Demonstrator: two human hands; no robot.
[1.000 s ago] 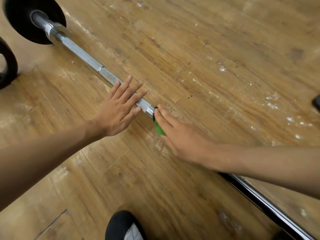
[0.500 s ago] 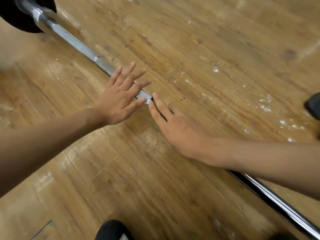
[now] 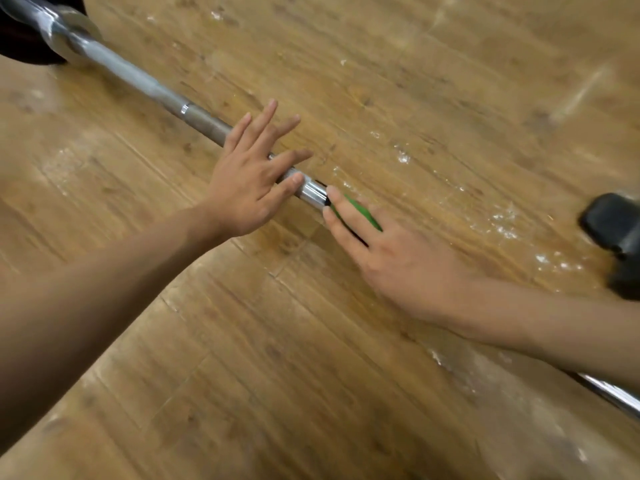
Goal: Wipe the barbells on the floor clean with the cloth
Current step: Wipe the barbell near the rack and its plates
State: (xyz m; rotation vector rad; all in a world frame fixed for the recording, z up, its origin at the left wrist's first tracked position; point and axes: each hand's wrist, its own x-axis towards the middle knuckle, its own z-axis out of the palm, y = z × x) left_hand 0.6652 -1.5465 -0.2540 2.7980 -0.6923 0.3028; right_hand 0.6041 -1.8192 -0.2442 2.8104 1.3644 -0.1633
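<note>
A steel barbell [image 3: 145,85] lies diagonally on the wooden floor, from a black plate [image 3: 20,46] at the top left to the bottom right edge [image 3: 616,396]. My left hand [image 3: 247,181] rests flat on the bar's middle with its fingers spread and straight. Just to its right, my right hand [image 3: 398,261] lies along the bar with its fingers stretched out, pressing a green cloth [image 3: 360,213] onto it. Only a strip of the cloth shows between two fingers. The thumb of that hand and the bar beneath it are hidden.
A black rubbery object [image 3: 616,230] sits on the floor at the right edge, beyond the bar. The worn floor boards carry white scuffs and specks [image 3: 502,223] near it.
My right hand has gone from curled over the bar to stretched along it, and the cloth now shows between its fingers. My left fingers spread wider. The view shifted, pushing the plate further into the corner.
</note>
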